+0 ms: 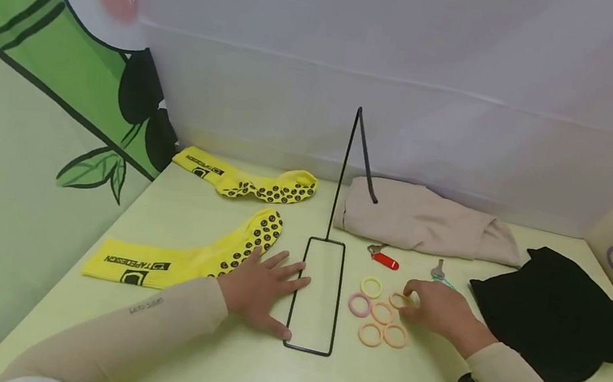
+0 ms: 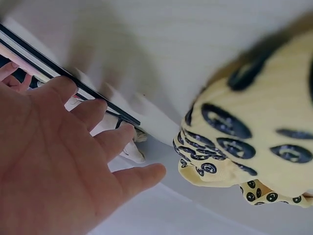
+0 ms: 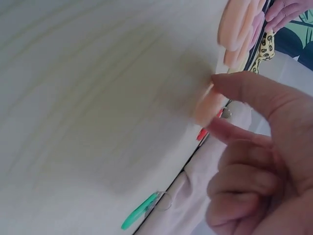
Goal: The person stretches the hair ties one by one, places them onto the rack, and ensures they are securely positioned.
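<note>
My right hand (image 1: 435, 310) pinches a small peach ring (image 1: 399, 300) between thumb and index finger, its other fingers curled in. In the right wrist view that ring (image 3: 208, 106) is at the fingertips, low over the table. Several similar rings lie just left of it, among them a pink one (image 1: 360, 305) and a yellow one (image 1: 371, 288). My left hand (image 1: 264, 289) is spread with straight fingers, its fingertips and thumb on the left side of the flat base of a black wire stand (image 1: 337, 304). Beside that hand lies a yellow sock (image 1: 179, 261) with black dots.
Another yellow sock (image 1: 259, 183) lies at the back left. Behind the rings are a folded beige cloth (image 1: 423, 221), a key with a red tag (image 1: 385, 260) and a key with a green tag (image 3: 139, 210). A black cloth item (image 1: 559, 318) lies to the right. The stand's arm rises mid-table.
</note>
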{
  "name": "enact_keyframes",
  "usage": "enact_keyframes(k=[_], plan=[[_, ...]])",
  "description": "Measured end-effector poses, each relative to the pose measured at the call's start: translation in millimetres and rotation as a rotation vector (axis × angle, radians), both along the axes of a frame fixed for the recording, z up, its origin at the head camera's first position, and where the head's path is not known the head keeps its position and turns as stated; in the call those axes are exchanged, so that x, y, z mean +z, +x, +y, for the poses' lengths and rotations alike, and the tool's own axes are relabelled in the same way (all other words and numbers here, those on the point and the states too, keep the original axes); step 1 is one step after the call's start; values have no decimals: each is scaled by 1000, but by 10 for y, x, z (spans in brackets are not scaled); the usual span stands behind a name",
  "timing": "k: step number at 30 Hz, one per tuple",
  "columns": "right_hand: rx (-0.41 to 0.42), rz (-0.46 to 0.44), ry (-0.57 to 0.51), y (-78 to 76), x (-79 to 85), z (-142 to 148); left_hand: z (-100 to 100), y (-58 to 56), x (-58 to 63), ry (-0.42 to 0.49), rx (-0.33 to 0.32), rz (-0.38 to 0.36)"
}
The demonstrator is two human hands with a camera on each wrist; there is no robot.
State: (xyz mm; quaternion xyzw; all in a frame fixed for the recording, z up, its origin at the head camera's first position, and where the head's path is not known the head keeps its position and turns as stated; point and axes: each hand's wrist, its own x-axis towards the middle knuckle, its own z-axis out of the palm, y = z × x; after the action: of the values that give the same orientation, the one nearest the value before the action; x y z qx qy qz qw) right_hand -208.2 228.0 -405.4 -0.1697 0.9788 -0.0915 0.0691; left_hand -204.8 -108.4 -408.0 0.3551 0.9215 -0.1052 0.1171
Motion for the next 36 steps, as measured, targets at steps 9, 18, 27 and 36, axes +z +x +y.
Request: enact_keyframes(k=[9,18,27,36], plan=[[-34,96,-100,151,136,-7,-19,14,6,-25,25,9],[163,624,-323,695,792,-495,-12,47,25,-14,40,-17],[384,1256,-540,593,1314,-807,-6,-6,38,-27,50,-12],[249,973,-414,622,1726,-962,41,-33,-7,-12,36,-19]])
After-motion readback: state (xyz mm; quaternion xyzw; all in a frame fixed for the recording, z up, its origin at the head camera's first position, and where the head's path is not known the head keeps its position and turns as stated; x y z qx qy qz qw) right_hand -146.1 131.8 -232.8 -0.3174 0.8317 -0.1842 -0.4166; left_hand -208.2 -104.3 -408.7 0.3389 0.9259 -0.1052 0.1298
